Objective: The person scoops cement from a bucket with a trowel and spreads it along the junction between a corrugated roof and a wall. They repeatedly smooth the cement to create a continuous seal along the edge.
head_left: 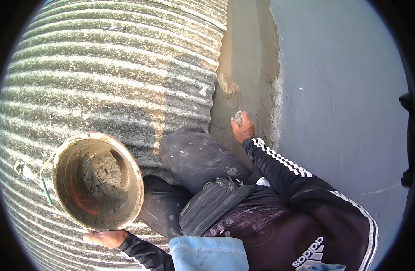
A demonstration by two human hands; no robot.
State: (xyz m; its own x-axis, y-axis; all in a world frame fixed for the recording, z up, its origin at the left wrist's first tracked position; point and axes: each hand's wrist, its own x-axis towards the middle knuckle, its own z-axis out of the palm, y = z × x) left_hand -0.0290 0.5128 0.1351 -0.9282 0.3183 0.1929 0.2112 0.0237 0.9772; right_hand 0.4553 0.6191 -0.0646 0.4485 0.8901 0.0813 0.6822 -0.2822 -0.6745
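Observation:
My right hand (pixel 243 127) is closed around the grey-smeared handle of a brush (pixel 227 85). Its tan, shaggy bristle end points away from me over wet grey mortar (pixel 246 58) in the strip between the roof and the wall. At the lower left, my left hand (pixel 107 238) is against the near side of a bucket (pixel 139 180), gripping it, with some fingers hidden by the bucket. Wet grey mortar (pixel 99 174) is heaped inside, and dried smears coat the bucket's wall and rim.
Corrugated roof sheeting (pixel 103 77) fills the left side and ends in a wavy edge beside the mortar strip. A smooth blue-grey wall (pixel 338 90) rises along the right. My bent knee (pixel 198 156) and a black waist bag (pixel 216 201) are between my arms.

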